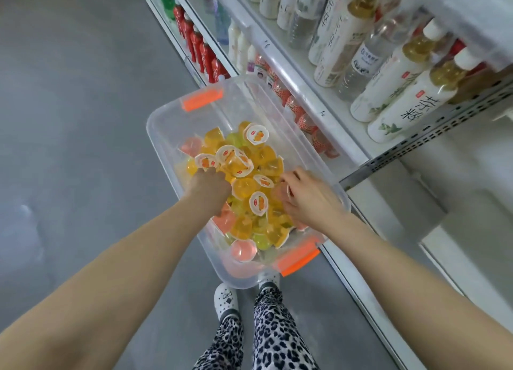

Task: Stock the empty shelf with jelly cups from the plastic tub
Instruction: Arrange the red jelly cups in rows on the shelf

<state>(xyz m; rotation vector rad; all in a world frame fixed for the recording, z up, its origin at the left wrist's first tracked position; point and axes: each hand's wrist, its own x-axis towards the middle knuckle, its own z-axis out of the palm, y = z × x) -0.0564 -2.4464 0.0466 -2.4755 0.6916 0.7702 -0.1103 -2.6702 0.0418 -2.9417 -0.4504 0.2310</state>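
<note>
Basically early stage: nothing from the tub shows on the target shelf yet.

Grey floor (69, 119) takes the left half. The shelving unit (308, 92) runs up the right side, w/ tea and water bottles (399, 92) packed on the upper level, too many and too overlapped to count. Past the metal upright, the empty shelf (472, 181) is bare white, zero cups on it. On the lowest level beyond the tub sits a row of red-patterned packs (294, 106); can't tell what they are.

1 plastic tub (166, 136) stands on the floor just beside the unit, w/ 2 orange handles (201, 99). It's approx half full.

2 hands, both down in the tub. Left hand (209, 188) has its fingers curled into the pile w/ the tips hidden, so can't tell if it holds anything. Right hand (311, 200) curls round a pinkish cup (281, 192) at the pile's right edge.

Jelly cups (244, 186): heaped loose, roughly 30 visible, mostly orange and yellow, abt 4 pink, a few green. Abt 6 show printed lids. So almost the whole load is still left to move.
</note>
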